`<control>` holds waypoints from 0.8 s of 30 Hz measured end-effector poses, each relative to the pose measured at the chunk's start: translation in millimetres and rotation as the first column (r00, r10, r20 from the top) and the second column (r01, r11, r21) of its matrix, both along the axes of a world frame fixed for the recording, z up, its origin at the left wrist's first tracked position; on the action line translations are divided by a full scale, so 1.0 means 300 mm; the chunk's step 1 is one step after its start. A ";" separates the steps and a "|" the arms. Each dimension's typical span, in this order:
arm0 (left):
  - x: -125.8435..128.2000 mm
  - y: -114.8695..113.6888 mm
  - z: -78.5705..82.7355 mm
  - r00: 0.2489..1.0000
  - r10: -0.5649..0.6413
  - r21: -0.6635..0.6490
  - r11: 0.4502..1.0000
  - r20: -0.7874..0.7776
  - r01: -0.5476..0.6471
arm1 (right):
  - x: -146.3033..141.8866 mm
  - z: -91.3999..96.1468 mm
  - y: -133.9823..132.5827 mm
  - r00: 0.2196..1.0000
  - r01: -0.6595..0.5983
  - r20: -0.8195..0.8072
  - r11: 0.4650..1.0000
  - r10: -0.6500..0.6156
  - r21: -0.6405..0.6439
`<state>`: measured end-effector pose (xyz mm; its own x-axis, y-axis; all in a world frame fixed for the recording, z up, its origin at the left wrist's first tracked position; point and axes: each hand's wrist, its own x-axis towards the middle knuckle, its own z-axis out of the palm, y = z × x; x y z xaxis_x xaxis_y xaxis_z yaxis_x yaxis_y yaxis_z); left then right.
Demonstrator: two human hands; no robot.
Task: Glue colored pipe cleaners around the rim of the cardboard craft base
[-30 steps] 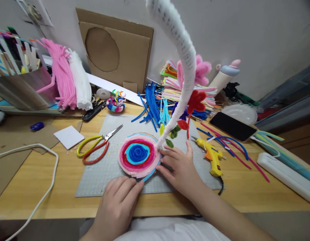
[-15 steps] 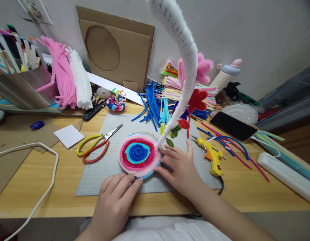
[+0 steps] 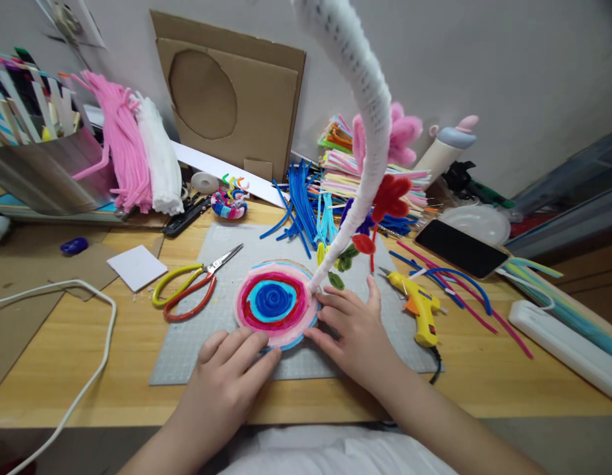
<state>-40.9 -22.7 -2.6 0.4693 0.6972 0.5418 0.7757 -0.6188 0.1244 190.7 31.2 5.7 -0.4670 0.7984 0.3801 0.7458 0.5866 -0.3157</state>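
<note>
A round base of coiled pipe cleaners point(image 3: 272, 300), blue in the middle with rings of light blue, red and pink, lies on the grey cutting mat point(image 3: 187, 359). From its right side rises a thick, curved white stem point(image 3: 372, 138). Pink point(image 3: 403, 135) and red point(image 3: 391, 198) fuzzy flowers and green leaves point(image 3: 346, 257) show beside the stem. My left hand point(image 3: 231, 369) holds the base's near left edge, fingertips on top and thumb at the rim. Around the right edge, near the stem's foot, my right hand point(image 3: 358, 333) grips with thumb and fingers; one finger sticks up.
Left of the base lie scissors point(image 3: 197, 284) and a white card point(image 3: 136, 268). A yellow glue gun point(image 3: 419, 307), a phone point(image 3: 459, 247) and a white power strip point(image 3: 563, 346) are on the right. Pipe-cleaner bundles point(image 3: 301, 204) and cardboard point(image 3: 266, 92) stand behind.
My left hand's fingers have slid slightly up and further onto the top of the base, and its forearm has shifted left. My right hand and the base look the same.
</note>
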 end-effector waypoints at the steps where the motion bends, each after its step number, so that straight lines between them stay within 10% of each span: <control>1: 0.001 0.002 -0.003 1.000 -0.003 -0.001 1.000 -0.003 0.003 | 0.000 0.001 0.000 1.000 -0.002 -0.004 1.000 0.002 0.003; 18: 0.043 0.050 0.009 0.957 0.278 -0.315 0.919 0.086 -0.239 | 0.001 0.001 0.000 1.000 -0.006 -0.017 1.000 0.006 -0.011; 24: 0.032 0.080 0.026 0.983 0.173 -0.327 0.934 0.062 -0.144 | 0.000 0.004 0.000 1.000 -0.003 -0.019 1.000 0.003 -0.015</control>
